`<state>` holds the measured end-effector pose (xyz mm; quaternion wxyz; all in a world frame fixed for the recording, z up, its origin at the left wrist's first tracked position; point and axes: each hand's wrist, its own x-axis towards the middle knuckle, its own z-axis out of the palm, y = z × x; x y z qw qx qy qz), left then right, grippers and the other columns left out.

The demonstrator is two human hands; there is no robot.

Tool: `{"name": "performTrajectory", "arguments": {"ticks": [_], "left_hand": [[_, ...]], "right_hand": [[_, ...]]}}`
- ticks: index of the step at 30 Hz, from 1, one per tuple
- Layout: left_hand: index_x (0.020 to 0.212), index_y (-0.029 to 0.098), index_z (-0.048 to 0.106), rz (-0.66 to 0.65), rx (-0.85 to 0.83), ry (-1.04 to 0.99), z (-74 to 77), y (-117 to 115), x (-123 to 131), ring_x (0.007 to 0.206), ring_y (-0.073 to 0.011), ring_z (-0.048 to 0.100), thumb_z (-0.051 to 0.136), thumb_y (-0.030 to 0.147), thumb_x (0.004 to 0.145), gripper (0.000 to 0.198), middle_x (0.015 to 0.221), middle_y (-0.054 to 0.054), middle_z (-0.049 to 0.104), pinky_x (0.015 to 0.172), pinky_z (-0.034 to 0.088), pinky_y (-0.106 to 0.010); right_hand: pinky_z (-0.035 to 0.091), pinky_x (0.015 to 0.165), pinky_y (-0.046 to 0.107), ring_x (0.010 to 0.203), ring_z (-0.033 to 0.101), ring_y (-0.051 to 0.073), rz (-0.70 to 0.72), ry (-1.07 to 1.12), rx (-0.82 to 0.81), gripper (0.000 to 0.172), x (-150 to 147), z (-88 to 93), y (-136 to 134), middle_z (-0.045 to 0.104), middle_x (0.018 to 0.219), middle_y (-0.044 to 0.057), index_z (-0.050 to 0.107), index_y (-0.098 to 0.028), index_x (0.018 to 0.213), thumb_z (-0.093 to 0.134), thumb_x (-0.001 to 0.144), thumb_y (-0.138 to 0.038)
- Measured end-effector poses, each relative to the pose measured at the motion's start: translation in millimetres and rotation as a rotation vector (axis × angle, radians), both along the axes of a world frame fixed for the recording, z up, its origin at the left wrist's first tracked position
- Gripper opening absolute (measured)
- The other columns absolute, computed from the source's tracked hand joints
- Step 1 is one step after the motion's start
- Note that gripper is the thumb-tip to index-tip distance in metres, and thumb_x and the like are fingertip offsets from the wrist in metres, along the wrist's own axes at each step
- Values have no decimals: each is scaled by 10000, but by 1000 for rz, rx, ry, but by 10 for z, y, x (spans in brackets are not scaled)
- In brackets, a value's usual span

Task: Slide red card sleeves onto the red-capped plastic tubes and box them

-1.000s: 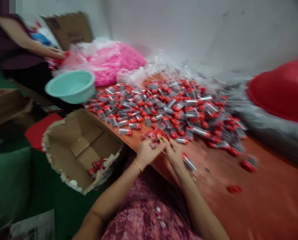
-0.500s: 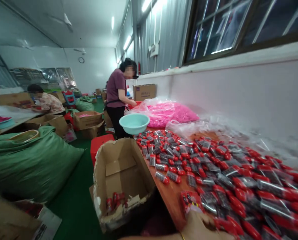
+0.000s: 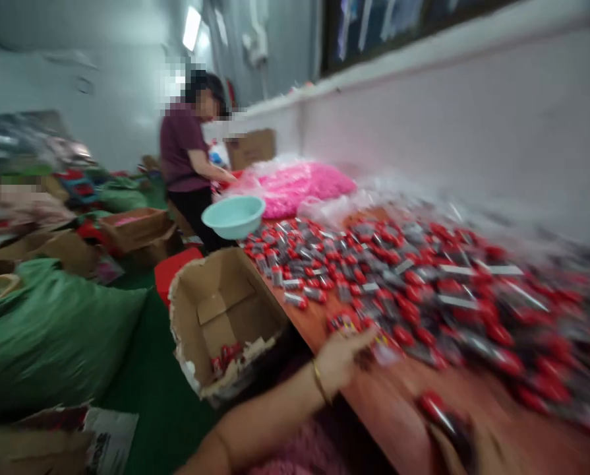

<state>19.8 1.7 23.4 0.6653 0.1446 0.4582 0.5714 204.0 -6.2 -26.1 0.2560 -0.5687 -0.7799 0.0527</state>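
Note:
A wide heap of small clear tubes with red caps (image 3: 423, 284) covers the orange-brown table (image 3: 388, 409). My left hand (image 3: 341, 359), a thin bangle at its wrist, reaches onto the near edge of the heap beside some flat red packets (image 3: 344, 323). Its fingers are smeared by motion. My right hand (image 3: 453, 445) shows only partly at the bottom edge, closed round a red-capped tube (image 3: 438, 409). The whole picture is blurred.
A torn open cardboard box (image 3: 220, 316) with a few red items inside stands at the table's left edge. Behind it are a teal bowl (image 3: 233, 216) and a bag of pink pieces (image 3: 299, 188). A person in a maroon top (image 3: 180, 152) works there. A green sack (image 3: 52, 336) lies on the floor.
The view swung up to the room and has now dipped part way back. My hands, out of sight half a second ago, are in view again, the left one at the heap's edge.

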Motion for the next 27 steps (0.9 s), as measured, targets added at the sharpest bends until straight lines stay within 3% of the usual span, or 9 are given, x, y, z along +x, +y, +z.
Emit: {"name": "performTrajectory", "arguments": {"ticks": [3, 7, 12, 17, 21, 24, 27], "left_hand": [[589, 129, 605, -56, -45, -45, 114, -13, -43, 427, -54, 493, 830, 400, 524, 358, 503, 24, 588, 436, 337, -187], [645, 148, 601, -110, -195, -63, 74, 44, -59, 419, -58, 516, 762, 325, 663, 240, 499, 47, 576, 452, 418, -180], [659, 152, 575, -134, -234, -54, -16, 8, -54, 439, -66, 551, 712, 295, 729, 210, 509, 45, 584, 463, 460, -174], [668, 152, 571, -145, -255, -72, -69, 10, -24, 429, -72, 553, 714, 300, 725, 214, 483, 50, 566, 444, 452, -169], [681, 152, 587, -166, -263, -90, -94, 13, 11, 431, -73, 551, 708, 289, 731, 189, 507, 41, 591, 459, 458, -180], [694, 150, 606, -186, -247, -84, -123, 0, 37, 455, -80, 560, 723, 283, 712, 177, 547, 29, 621, 471, 457, -190], [682, 151, 611, -205, -206, -63, -161, -33, 59, 489, -85, 571, 772, 318, 643, 235, 580, 24, 642, 485, 457, -192]], "right_hand": [[469, 733, 423, 906, 587, 298, -151, -93, -156, 226, 100, -163, -158, 644, 951, 134, 630, -195, 948, 466, 875, -333], [439, 740, 401, 841, 573, 283, -126, -114, -147, 271, 145, -265, -159, 650, 916, 153, 615, -140, 931, 503, 836, -368], [454, 743, 353, 845, 573, 231, -105, 215, -21, 271, 44, -127, -304, 634, 933, 118, 582, -157, 983, 539, 825, -372], [473, 734, 324, 848, 584, 198, -67, 504, -41, 271, -45, 25, -478, 635, 952, 91, 575, -182, 1017, 568, 803, -348], [472, 613, 276, 681, 577, 150, -53, 773, -220, 303, -114, 144, -554, 630, 814, 45, 595, -181, 994, 521, 822, -420], [360, 397, 224, 390, 416, 94, -97, 998, -413, 431, -210, 227, -610, 482, 483, -36, 603, -174, 776, 411, 846, -553], [266, 318, 211, 298, 297, 68, -131, 1130, -577, 548, -310, 277, -638, 366, 368, -62, 521, -189, 566, 381, 807, -660]]}}
